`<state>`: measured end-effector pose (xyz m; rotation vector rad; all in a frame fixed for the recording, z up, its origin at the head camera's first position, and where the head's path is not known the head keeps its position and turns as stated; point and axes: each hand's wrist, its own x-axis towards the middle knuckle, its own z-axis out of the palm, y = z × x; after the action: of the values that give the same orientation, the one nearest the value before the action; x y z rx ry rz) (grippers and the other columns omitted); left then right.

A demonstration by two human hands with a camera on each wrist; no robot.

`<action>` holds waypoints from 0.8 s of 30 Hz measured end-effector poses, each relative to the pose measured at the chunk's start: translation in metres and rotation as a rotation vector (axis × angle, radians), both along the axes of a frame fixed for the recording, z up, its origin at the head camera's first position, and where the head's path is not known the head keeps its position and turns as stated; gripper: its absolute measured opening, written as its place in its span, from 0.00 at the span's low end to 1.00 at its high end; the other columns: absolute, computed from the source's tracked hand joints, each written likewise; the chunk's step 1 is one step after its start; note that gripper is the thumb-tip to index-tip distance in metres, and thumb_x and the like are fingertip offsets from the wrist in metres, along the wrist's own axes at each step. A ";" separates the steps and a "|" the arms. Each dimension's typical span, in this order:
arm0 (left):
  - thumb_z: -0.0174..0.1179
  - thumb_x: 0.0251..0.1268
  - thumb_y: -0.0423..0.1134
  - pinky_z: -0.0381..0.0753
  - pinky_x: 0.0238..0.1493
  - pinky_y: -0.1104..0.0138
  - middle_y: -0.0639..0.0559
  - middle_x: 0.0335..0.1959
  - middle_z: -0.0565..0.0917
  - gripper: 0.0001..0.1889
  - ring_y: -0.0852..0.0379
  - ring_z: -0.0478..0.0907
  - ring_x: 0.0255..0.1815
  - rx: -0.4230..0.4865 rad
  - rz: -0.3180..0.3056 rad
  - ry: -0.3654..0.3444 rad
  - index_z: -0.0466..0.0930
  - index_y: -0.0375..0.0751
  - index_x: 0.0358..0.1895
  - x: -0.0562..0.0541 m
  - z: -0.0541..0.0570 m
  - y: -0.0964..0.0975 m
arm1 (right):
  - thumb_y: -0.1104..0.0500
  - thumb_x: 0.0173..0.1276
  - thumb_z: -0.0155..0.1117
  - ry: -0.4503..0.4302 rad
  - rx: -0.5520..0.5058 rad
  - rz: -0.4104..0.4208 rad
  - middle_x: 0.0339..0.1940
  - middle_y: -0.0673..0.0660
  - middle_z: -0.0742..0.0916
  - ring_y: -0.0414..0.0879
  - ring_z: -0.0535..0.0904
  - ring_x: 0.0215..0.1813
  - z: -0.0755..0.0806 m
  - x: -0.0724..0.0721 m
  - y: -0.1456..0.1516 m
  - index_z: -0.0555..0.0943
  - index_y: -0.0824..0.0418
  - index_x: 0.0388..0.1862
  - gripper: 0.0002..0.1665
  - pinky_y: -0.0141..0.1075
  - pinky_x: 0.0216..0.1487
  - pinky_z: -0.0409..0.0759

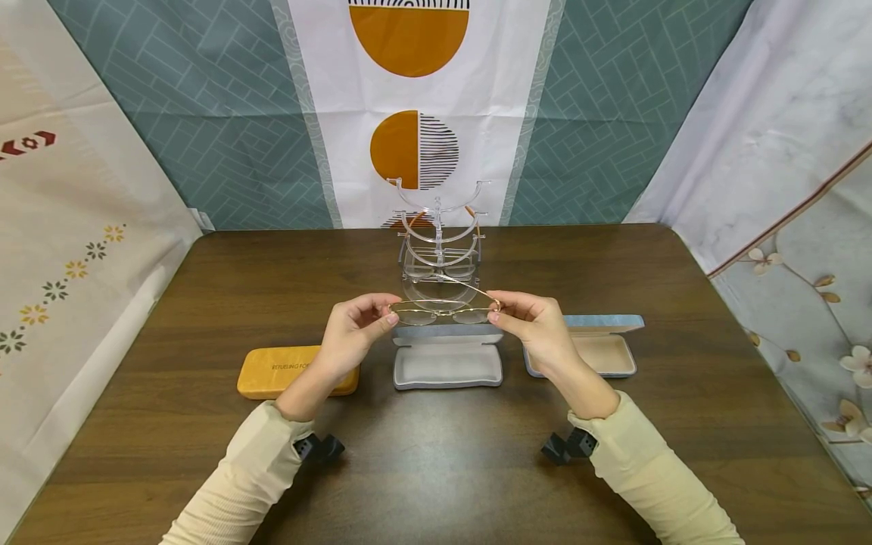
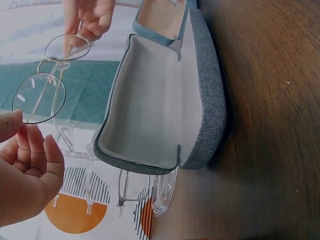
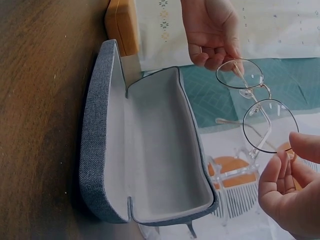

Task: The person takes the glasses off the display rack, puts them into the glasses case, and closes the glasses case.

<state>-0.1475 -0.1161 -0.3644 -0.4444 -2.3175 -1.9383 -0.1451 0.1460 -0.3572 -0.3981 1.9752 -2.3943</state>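
A pair of thin gold-rimmed glasses (image 1: 417,317) with round clear lenses is held up in front of me between both hands. My left hand (image 1: 356,327) pinches one outer end of the frame between thumb and fingers. At the other end, thumb and fingers of my right hand (image 1: 534,324) pinch the frame by its hinge. One thin temple slants back from the right end, seen in the head view. Just below the glasses, a grey glasses case (image 1: 447,369) lies with its lid up; its pale lining (image 2: 142,105) holds nothing in the left wrist view.
Behind the glasses stands a clear tiered display rack (image 1: 438,227) with other eyeglasses on its lower tiers. A closed yellow case (image 1: 262,372) lies by my left forearm. Beyond my right wrist is an open blue case (image 1: 609,354). A patterned curtain (image 1: 225,136) hangs behind the table.
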 end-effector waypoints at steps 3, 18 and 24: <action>0.60 0.54 0.23 0.72 0.32 0.74 0.47 0.25 0.71 0.10 0.59 0.70 0.28 0.000 0.001 -0.004 0.78 0.25 0.42 0.000 0.000 0.000 | 0.80 0.55 0.57 0.004 0.009 0.002 0.28 0.48 0.84 0.38 0.78 0.33 0.000 0.000 0.000 0.71 0.85 0.47 0.19 0.27 0.36 0.78; 0.60 0.55 0.23 0.73 0.33 0.74 0.46 0.25 0.72 0.11 0.59 0.70 0.29 0.000 -0.005 -0.006 0.78 0.25 0.42 0.000 0.000 0.000 | 0.80 0.55 0.58 0.030 0.009 0.038 0.28 0.49 0.83 0.39 0.77 0.33 -0.002 -0.002 0.002 0.83 0.63 0.40 0.19 0.27 0.35 0.77; 0.59 0.55 0.23 0.73 0.34 0.74 0.47 0.25 0.72 0.10 0.60 0.70 0.29 0.007 -0.009 -0.005 0.78 0.25 0.42 0.000 0.000 0.000 | 0.76 0.55 0.61 0.045 0.029 0.054 0.28 0.49 0.82 0.39 0.77 0.33 -0.002 -0.002 0.003 0.77 0.78 0.43 0.15 0.28 0.35 0.77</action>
<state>-0.1478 -0.1159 -0.3640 -0.4503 -2.3155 -1.9530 -0.1470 0.1488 -0.3592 -0.5026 1.9875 -2.3426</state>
